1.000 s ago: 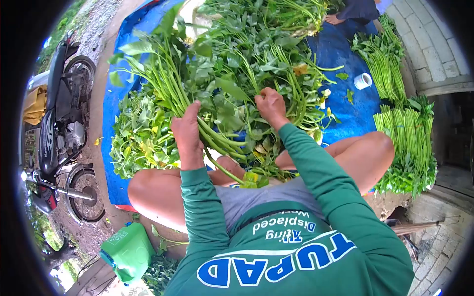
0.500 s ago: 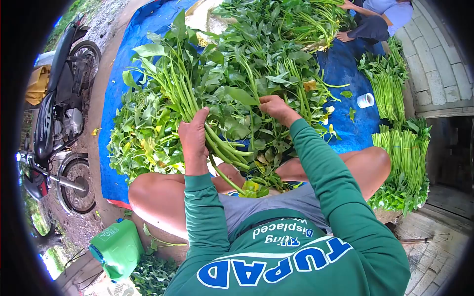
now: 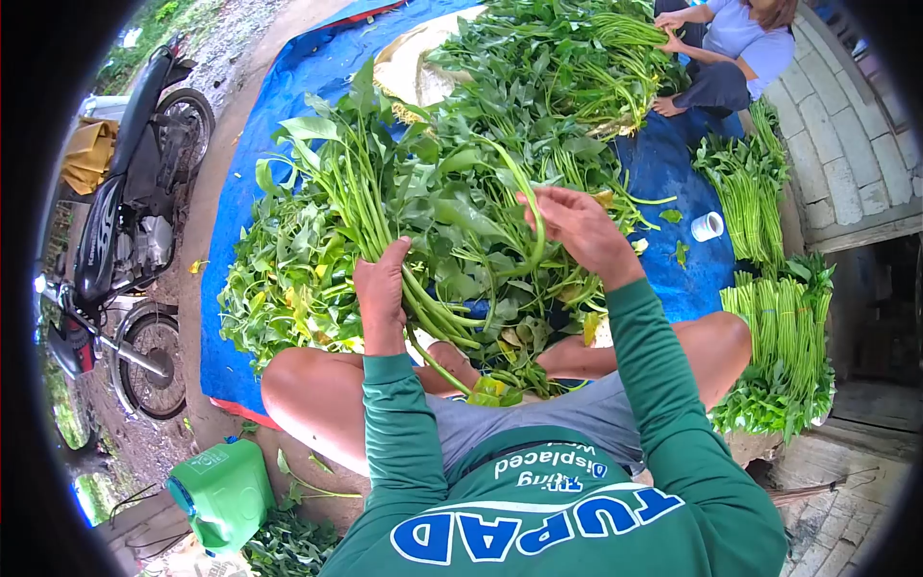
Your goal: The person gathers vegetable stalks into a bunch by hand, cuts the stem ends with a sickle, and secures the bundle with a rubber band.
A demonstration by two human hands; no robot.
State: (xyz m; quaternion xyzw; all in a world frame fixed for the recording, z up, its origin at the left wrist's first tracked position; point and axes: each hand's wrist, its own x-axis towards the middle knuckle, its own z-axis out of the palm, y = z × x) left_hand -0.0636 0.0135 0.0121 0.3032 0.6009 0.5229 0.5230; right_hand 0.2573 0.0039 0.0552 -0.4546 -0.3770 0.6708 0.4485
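Observation:
My left hand is wrapped round a bunch of water spinach, its leafy tops pointing up and away and its cut stem ends hanging out below toward my shins. To the right, my right hand pinches a single curved water spinach stem between thumb and fingers, raised a little above the pile. Loose water spinach lies heaped around and beyond both hands. Part of my left fingers is hidden behind the bunch.
The heap rests on a blue tarp. At the right lie tied bundles and a white cup. Another person sits at the far right, handling stems. A green jug stands at lower left, a motorcycle beyond.
My right hand has lifted and moved slightly right, bringing up a curved stem out of the heap. My left hand keeps its hold on the bunch. More of the other person shows now.

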